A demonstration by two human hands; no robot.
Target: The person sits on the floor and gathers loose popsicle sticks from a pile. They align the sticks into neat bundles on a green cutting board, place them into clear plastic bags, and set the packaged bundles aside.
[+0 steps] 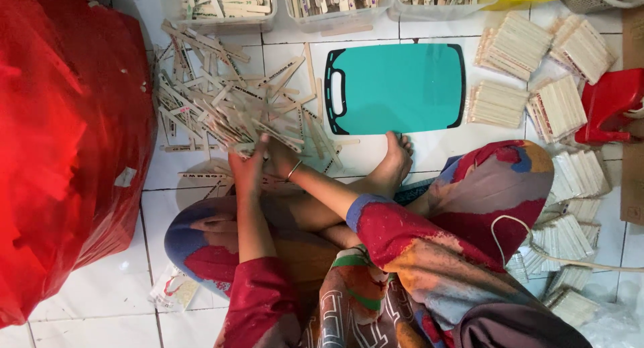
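Wooden sticks (pixel 228 106) under both hands' grip.

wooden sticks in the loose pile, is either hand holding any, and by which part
Both the left hand and the right hand reach into the near edge of the pile of wooden sticks. Whether either grips a stick, or where, cannot be told.

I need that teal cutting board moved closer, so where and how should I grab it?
Probably by the handle slot at the left end of the teal cutting board. The board lies flat on the white tiled floor, so its thin edges are hard to pinch, while the oval cut-out lets fingers hook through. Come from the left end, beside the loose pile of wooden sticks.
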